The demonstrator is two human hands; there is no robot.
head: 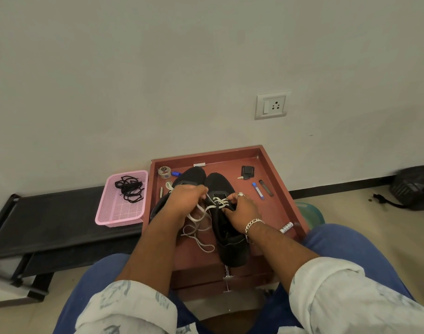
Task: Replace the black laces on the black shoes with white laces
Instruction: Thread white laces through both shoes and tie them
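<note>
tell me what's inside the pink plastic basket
A tangled bunch of black shoelaces lies in the far part of the pink mesh basket; the near part shows only bare mesh floor. The tangle covers the floor beneath it, so anything under it is hidden.

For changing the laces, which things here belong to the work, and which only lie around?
Belongs to the work:
- right shoe, being laced
- left shoe
- white lace, pinched by left hand and right hand
- black laces in the pink basket

Just lying about:
- tape roll
- key
- blue pen
- wall socket
</note>
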